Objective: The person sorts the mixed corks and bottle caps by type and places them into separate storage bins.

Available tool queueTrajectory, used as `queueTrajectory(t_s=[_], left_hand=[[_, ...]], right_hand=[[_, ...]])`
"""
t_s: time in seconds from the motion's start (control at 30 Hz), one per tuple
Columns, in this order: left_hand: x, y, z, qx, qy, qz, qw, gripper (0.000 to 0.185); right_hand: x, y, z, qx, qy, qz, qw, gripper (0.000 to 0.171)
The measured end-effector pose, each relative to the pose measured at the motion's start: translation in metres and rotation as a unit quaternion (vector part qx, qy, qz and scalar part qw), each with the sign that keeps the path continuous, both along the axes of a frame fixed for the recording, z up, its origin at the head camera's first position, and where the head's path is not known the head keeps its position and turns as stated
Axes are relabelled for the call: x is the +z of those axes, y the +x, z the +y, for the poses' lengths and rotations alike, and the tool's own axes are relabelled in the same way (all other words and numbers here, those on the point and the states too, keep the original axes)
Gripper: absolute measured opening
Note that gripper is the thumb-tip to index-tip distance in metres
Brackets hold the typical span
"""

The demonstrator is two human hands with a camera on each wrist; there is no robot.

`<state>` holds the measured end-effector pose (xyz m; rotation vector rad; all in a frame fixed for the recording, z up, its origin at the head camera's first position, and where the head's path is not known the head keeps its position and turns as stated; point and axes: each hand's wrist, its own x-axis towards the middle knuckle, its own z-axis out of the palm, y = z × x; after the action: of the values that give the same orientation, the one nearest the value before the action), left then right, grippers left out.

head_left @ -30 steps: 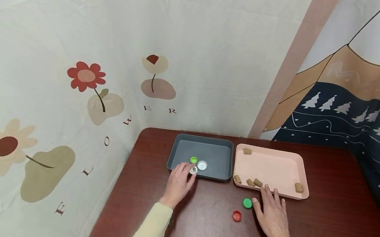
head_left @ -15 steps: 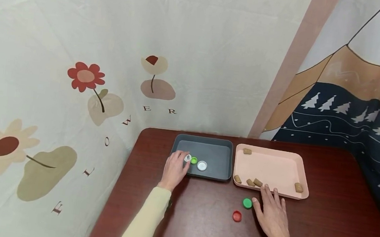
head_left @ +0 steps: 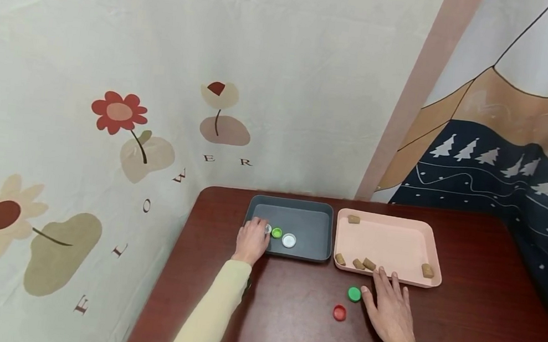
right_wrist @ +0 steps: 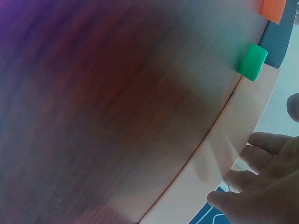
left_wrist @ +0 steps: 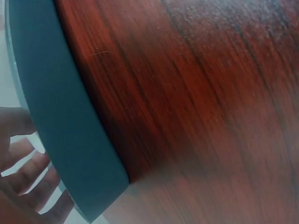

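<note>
At the left end of the grey tray [head_left: 306, 222], my left hand [head_left: 252, 241] pinches a small white bottle cap [head_left: 269, 229], which its fingers partly cover. Beside that cap, inside the tray, lie a light-green cap [head_left: 277, 232] and a larger white cap [head_left: 289, 240]. In the left wrist view a sliver of white [left_wrist: 38, 143] shows between thumb and fingers, behind the tray wall. My right hand [head_left: 391, 317] lies with fingers spread, fingertips at the front rim of the pink tray [head_left: 387, 238]. Near its thumb are a green cap [head_left: 354, 294] and a red cap [head_left: 339, 313] on the table.
Several corks lie in the pink tray, among them one cork [head_left: 353, 219] in the back left corner and another cork [head_left: 427, 271] at the right. Both trays stand side by side near the back edge of the dark red table [head_left: 297, 329], before a printed curtain [head_left: 313, 86].
My left hand has carried the small white cap from the tray's front edge leftward, to the left of the light-green cap. The right hand stays in place.
</note>
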<state>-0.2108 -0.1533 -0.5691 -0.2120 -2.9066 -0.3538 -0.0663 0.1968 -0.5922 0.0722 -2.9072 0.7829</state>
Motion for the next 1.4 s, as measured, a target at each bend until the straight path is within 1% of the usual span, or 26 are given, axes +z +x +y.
queueTrajectory(t_s=[0.17, 0.27, 0.37, 0.43, 0.67, 0.9, 1.0, 1.13, 1.33, 1.4], left_hand=[[-0.005, -0.002, 0.001, 0.017, -0.011, -0.01, 0.9997, 0.033], [-0.007, -0.002, 0.001, 0.026, -0.01, -0.025, 0.9993, 0.031], [-0.006, -0.001, 0.002, 0.026, -0.008, -0.034, 0.999, 0.032], [-0.006, 0.001, 0.003, 0.023, -0.005, -0.033, 0.9992, 0.034], [-0.003, 0.013, 0.008, 0.013, 0.017, 0.0, 0.9998, 0.041], [-0.001, 0.027, 0.019, -0.011, 0.066, 0.031, 0.9973, 0.048], [0.0, 0.033, 0.024, -0.018, 0.065, 0.043, 0.9968, 0.05], [0.002, 0.043, 0.03, -0.033, 0.068, 0.067, 0.9949, 0.05], [0.0, 0.058, 0.038, -0.062, 0.076, 0.112, 0.9889, 0.052], [0.001, 0.062, 0.041, -0.071, 0.076, 0.12, 0.9873, 0.053]], right_hand=[[-0.001, -0.001, 0.0, -0.001, 0.003, -0.004, 1.0, 0.063], [0.0, -0.001, 0.0, 0.001, 0.002, -0.007, 1.0, 0.064], [0.0, -0.001, 0.001, 0.001, 0.001, -0.005, 1.0, 0.064], [0.0, 0.0, 0.001, 0.0, 0.001, -0.002, 1.0, 0.063], [0.0, 0.0, 0.001, 0.003, -0.001, -0.007, 1.0, 0.063], [0.001, 0.0, 0.002, 0.004, -0.002, -0.007, 1.0, 0.063], [0.001, 0.0, 0.002, 0.004, -0.003, -0.006, 1.0, 0.064], [0.002, 0.0, 0.002, 0.006, -0.004, -0.01, 1.0, 0.065], [0.003, 0.001, 0.002, 0.005, -0.004, -0.001, 1.0, 0.063], [0.003, 0.001, 0.002, 0.004, -0.005, 0.006, 1.0, 0.062]])
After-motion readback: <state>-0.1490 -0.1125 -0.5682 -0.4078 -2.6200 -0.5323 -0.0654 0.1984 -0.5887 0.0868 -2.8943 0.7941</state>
